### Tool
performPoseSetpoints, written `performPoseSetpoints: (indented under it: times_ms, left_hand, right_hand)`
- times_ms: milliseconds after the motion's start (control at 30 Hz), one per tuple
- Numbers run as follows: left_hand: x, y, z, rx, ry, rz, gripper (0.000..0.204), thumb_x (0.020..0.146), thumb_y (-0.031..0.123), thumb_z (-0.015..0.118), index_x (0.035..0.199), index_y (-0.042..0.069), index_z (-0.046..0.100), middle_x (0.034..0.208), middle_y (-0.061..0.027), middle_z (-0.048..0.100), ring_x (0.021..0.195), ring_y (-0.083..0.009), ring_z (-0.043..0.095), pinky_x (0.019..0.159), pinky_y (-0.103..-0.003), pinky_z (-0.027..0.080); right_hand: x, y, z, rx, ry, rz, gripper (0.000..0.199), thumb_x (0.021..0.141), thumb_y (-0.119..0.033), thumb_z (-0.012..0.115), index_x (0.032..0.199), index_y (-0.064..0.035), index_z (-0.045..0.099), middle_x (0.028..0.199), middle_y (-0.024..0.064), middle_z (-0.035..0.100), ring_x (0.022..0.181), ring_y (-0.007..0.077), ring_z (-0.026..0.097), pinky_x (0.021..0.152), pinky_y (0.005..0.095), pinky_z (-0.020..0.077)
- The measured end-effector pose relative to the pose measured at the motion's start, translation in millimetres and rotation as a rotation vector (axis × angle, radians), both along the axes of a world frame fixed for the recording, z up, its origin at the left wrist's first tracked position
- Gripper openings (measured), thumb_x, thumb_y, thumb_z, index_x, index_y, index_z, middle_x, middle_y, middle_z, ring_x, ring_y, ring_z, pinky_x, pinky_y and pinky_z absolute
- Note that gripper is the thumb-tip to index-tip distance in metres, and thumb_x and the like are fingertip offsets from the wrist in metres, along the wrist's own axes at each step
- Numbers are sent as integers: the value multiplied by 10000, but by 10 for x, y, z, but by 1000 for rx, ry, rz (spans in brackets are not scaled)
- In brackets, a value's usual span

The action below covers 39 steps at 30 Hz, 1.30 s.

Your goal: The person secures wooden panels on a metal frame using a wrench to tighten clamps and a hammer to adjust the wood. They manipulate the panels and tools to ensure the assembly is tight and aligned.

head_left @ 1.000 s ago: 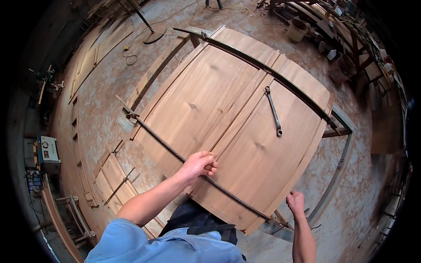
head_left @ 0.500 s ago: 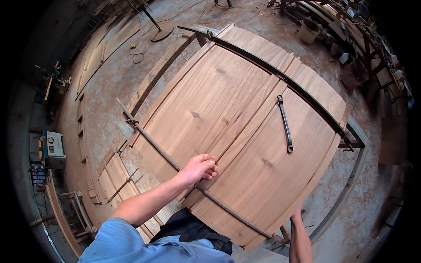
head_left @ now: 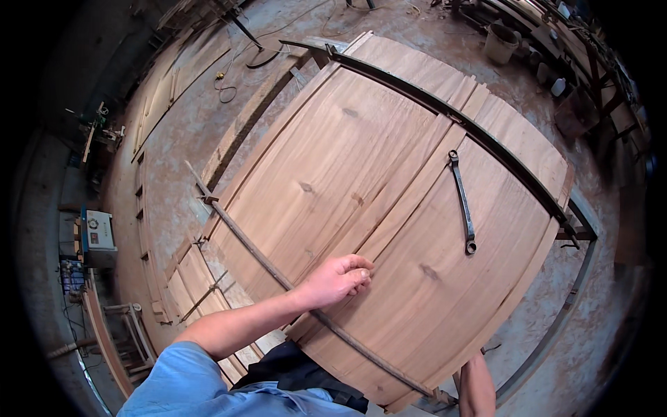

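Observation:
A wide wooden door panel [head_left: 396,187] lies in front of me, made of two broad boards with a strip between them. A dark bar clamp [head_left: 511,161] crosses its far end, and a thinner rusty bar clamp [head_left: 368,353] crosses the near end. My left hand [head_left: 338,279] is over the middle strip, just beyond the near clamp, its fingers curled; the palm is hidden. At the near right edge my right hand [head_left: 475,365] reaches down beside the panel, its fingers hidden. A double-ended ring wrench [head_left: 463,201] rests on the right board.
Under the panel is a metal frame [head_left: 556,306], with a timber beam [head_left: 246,118] at its left. Further clamped boards [head_left: 201,285] lie at lower left. A bucket [head_left: 500,44] and a cluttered rack are at the far right. A blue-and-white machine [head_left: 99,231] stands left.
My left hand has moved right and slightly away from the near clamp, across the panel. My right hand has shifted lower along the edge. The view has shifted slightly; the wrench still lies on the board.

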<state>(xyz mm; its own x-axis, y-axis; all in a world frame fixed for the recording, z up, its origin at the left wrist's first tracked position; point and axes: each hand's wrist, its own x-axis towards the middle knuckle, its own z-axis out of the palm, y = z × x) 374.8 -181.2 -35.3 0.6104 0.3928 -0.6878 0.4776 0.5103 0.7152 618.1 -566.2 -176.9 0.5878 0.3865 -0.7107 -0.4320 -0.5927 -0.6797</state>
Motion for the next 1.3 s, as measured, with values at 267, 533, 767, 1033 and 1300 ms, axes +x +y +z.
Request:
performPoseSetpoints:
  times_ms: [267, 533, 767, 1033, 1300]
  left_hand:
    - [143, -219, 41, 103, -66, -197, 328, 998, 183, 528, 1266, -7, 535, 1008, -41, 660, 899, -98, 605, 824, -264, 505]
    - [266, -643, 145, 274, -124, -503, 338, 971, 237, 535, 1218, 10, 575, 1099, -186, 664, 1034, -288, 648, 896, -358, 498]
    - [468, -787, 115, 494, -271, -644, 294, 945, 193, 546, 1183, 27, 588, 1062, -180, 662, 985, -344, 641, 844, -420, 517]
    - [346, 522, 197, 945, 10, -186, 225, 916, 116, 556, 1102, 15, 632, 911, -95, 701, 826, -178, 675, 774, -296, 528]
    - [-197, 1029, 121, 800, 118, 174, 256, 947, 124, 564, 1161, -3, 621, 928, -74, 694, 872, -112, 640, 765, -267, 521]
  right_hand:
    - [2, -73, 56, -29, -7, -5, 366, 856, -240, 658, 1156, -30, 652, 1201, 173, 657, 1032, 310, 648, 867, 385, 516]
    - [13, -167, 67, -35, -17, 1, 371, 857, -241, 658, 1162, -30, 649, 1205, 175, 655, 1036, 310, 646, 872, 384, 513]
    - [39, -252, 9, -21, -36, 6, 375, 858, -242, 657, 1167, -31, 647, 1209, 176, 653, 1040, 309, 645, 878, 382, 511]
    - [95, -231, -88, -10, -77, 3, 379, 859, -242, 657, 1173, -31, 645, 1213, 177, 650, 1044, 308, 643, 884, 381, 508]
    - [102, -229, -193, -19, -79, 20, 383, 860, -243, 656, 1179, -32, 642, 1217, 179, 648, 1048, 307, 641, 889, 380, 505]
